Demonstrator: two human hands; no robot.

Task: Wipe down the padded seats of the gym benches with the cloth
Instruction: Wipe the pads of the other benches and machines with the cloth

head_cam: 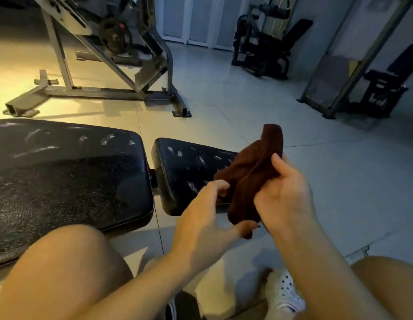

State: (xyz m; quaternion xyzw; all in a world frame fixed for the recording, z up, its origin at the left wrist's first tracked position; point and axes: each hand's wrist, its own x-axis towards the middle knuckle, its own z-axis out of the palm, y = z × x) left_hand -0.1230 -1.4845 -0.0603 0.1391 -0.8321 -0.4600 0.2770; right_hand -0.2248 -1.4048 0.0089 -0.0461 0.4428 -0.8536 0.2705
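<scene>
Both hands on cloth (254, 174) (bunched) | R hand (284, 195) grips | L hand (201, 218) pinches

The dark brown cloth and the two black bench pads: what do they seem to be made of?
Dark brown cloth: soft, matte fabric, maybe terry; it folds limply in the right hand. Black bench pads, large and small: probably vinyl or faux leather over padding; grainy, slightly glossy, with pale scuffs.

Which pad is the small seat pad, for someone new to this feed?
Find the black bench filling the lower left. Right of its long pad, across a narrow gap, sits the small seat pad. It is shorter, and the brown cloth hangs over its right end.
</scene>
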